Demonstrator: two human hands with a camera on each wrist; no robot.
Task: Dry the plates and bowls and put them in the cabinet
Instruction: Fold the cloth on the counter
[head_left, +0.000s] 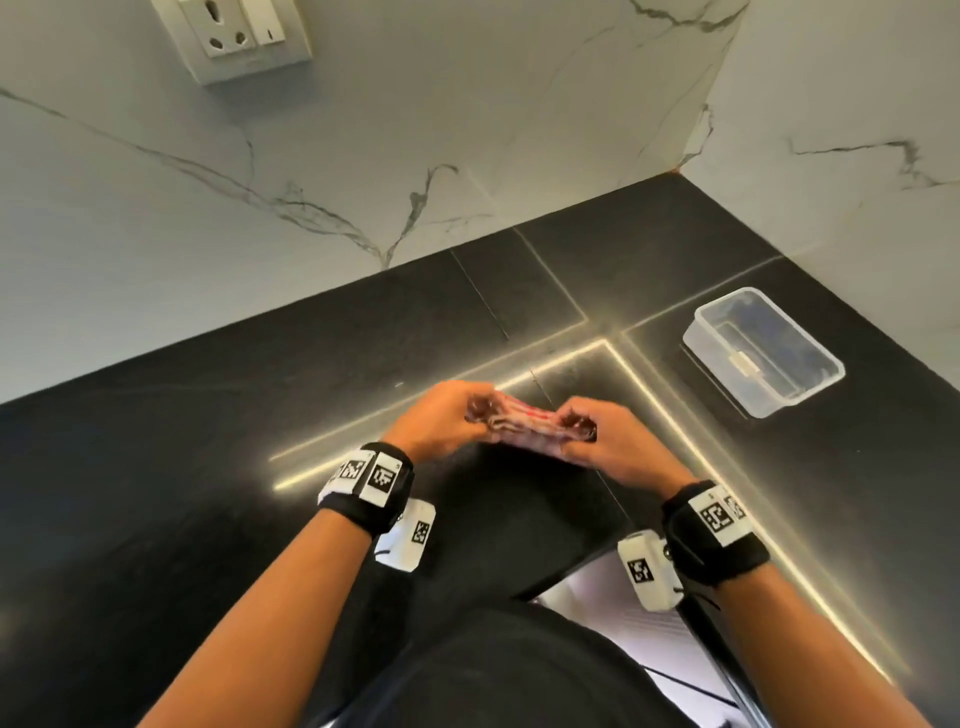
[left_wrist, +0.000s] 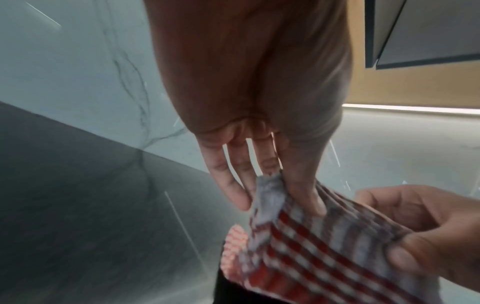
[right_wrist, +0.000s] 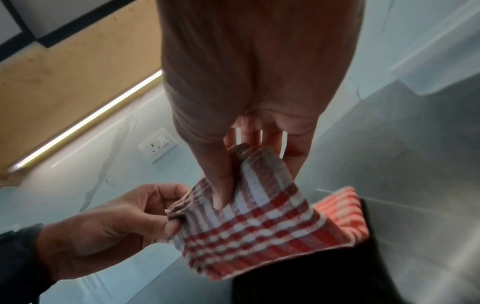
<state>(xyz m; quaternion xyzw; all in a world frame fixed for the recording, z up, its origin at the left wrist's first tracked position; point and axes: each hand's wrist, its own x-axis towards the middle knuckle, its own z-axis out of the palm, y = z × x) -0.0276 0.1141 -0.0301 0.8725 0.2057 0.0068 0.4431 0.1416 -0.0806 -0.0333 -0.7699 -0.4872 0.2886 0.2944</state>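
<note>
The left hand (head_left: 441, 415) pinches one end of a folded red-and-white checked cloth (head_left: 524, 422), thumb on the near face and fingers (left_wrist: 228, 181) extended behind it. The right hand (head_left: 608, 441) pinches the opposite end in the same way, thumb pressed into the weave and the other fingers (right_wrist: 293, 152) reaching past the far edge. Between the two hands the cloth is bunched into several stacked layers and held above the black stone surface (head_left: 182, 467), not touching it as far as the head view shows. Its long axis runs left to right across the person's front, from one hand to the other, with the folded edges facing up towards the camera; the wrist views show a lower flap hanging down below the pinched part.

Both wrists carry black bands with white coded tags. To the right, well apart from the hands, a clear rectangular plastic container (head_left: 763, 353) sits on the surface near the corner. Behind the surface rises a white marble-veined wall (head_left: 363, 156) with a white socket plate (head_left: 234, 36) at upper left.
</note>
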